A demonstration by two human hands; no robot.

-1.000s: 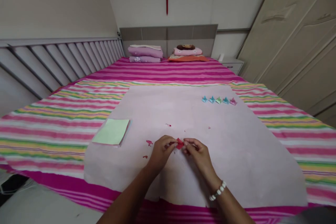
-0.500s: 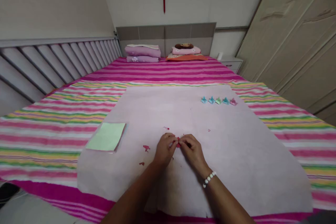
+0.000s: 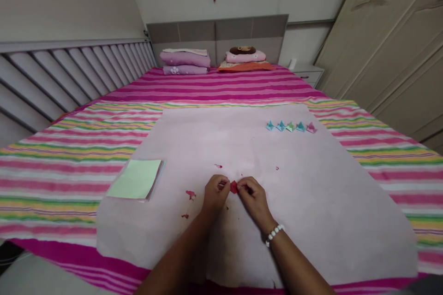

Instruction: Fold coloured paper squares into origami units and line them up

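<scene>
Between my hands is a small red piece of folded paper (image 3: 234, 187), just above the pale sheet. My left hand (image 3: 216, 192) is closed in a pinch at its left edge. From the other side my right hand (image 3: 252, 195) pinches the right edge between thumb and fingers; a white bead bracelet circles that wrist. Torn red scraps (image 3: 190, 195) lie left of my left hand, and a smaller scrap (image 3: 218, 166) rests beyond it. The fingertips partly cover the red paper's edges.
The pale sheet (image 3: 311, 221) lies over a striped bedspread (image 3: 51, 170). A stack of coloured paper (image 3: 135, 179), light green on top, sits at the left. Several small folded paper boats (image 3: 290, 126) stand in a row at far right. Folded bedding (image 3: 185, 59) is by the headboard.
The view has tipped slightly downward. My fingers have drawn a little apart, and more of the red paper shows between them.
</scene>
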